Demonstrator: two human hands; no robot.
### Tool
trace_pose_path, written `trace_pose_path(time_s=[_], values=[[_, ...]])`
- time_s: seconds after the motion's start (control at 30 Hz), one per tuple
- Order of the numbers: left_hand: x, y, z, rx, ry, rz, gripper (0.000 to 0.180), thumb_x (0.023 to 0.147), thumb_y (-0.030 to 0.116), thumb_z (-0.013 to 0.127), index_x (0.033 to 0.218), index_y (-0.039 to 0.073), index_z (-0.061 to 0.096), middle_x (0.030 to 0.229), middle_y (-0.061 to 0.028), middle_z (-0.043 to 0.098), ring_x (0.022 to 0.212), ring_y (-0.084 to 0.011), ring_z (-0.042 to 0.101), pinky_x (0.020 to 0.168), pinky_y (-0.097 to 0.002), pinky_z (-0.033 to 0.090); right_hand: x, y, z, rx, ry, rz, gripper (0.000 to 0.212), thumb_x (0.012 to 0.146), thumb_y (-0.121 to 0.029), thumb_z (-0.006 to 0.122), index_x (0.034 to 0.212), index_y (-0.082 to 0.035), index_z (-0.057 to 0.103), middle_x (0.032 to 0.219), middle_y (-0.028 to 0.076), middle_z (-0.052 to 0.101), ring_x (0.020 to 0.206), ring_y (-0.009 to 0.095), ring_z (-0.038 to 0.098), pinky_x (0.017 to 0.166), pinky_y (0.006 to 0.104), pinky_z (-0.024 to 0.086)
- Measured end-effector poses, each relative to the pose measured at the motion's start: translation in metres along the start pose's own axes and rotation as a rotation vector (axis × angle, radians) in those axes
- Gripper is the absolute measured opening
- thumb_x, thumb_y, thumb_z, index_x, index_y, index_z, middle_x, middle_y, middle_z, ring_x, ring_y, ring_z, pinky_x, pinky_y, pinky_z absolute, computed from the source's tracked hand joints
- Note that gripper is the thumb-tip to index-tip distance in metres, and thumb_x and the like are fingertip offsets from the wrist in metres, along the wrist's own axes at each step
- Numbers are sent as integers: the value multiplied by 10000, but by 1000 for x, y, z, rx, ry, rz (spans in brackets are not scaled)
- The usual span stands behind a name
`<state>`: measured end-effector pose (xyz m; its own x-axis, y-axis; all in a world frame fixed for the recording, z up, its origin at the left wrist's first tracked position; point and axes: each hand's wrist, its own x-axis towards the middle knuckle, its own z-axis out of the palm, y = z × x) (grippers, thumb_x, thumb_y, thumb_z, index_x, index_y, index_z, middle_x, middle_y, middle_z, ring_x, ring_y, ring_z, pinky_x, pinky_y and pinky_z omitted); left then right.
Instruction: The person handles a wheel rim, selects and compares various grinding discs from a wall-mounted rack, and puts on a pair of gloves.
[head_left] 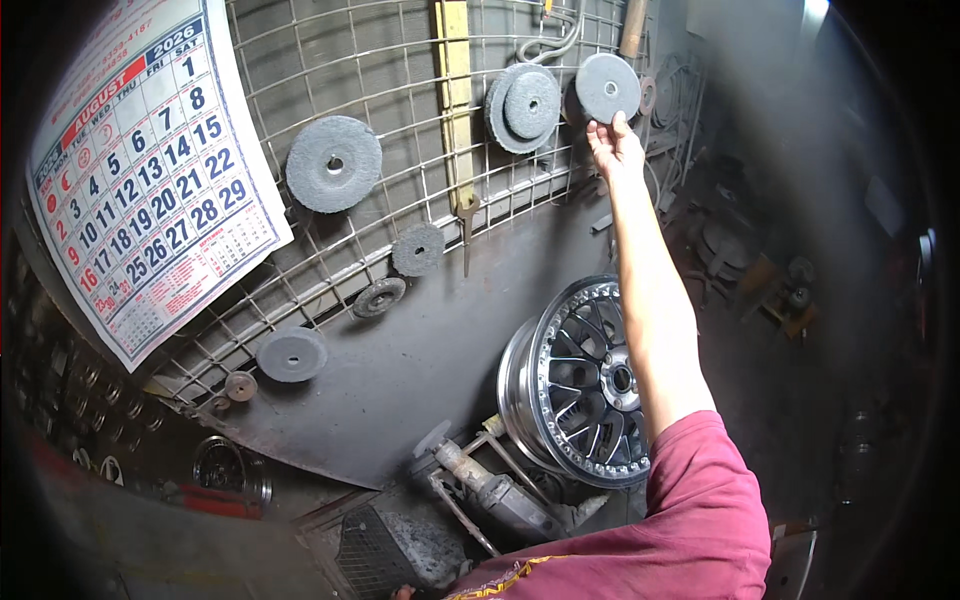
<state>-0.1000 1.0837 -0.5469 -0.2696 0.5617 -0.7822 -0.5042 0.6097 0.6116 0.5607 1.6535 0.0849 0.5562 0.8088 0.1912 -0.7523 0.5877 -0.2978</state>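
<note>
My right arm, in a maroon sleeve, stretches up and away toward a wire grid. With its fingers closed on the lower edge of a round grey abrasive disc (pixel 607 88), my right hand (pixel 617 150) holds it in front of the grid. Whether the disc still hangs there is hidden. Just left of it hangs a pair of stacked grinding discs (pixel 532 106). Only a sliver of skin, apparently my left hand (pixel 403 592), shows at the lower edge; its fingers cannot be made out.
More abrasive discs, including a large grey disc (pixel 334 190), hang along the wire grid (pixel 400 60). A calendar (pixel 150 170) covers its left part. A multi-spoke wheel rim (pixel 575 385) stands below my arm, beside a motor-like grinder (pixel 510 505). Other rims lie at lower left.
</note>
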Motion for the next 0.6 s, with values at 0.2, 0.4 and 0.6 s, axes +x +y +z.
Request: trace_pose_path(time_s=[0.2,0.4,0.6], values=[[-88,83,78,74,285,333,127,907,158,603,796,105,572,657,-3,518,534,-126,515,478,-276,425,-107,-18,-25,-513,-266,-246,165,945,-133,692,1010,-15,594,893,63,644,802,181,641,775,374,564],[-138,230,188,243,-28,1078,169,980,46,591,1105,-67,591,1078,-125,664,973,-189,639,869,-303,532,-258,-46,-66,-792,-414,-245,95,910,-35,705,915,-14,613,810,35,646,741,106,626,723,279,554],[-263,299,336,400,-654,1375,356,918,-13,665,1267,-27,591,1235,-137,615,1071,-209,643,952,-329,524,-401,-58,-102,-1059,-333,-108,132,864,9,740,970,-7,663,893,46,701,838,107,659,803,260,533]])
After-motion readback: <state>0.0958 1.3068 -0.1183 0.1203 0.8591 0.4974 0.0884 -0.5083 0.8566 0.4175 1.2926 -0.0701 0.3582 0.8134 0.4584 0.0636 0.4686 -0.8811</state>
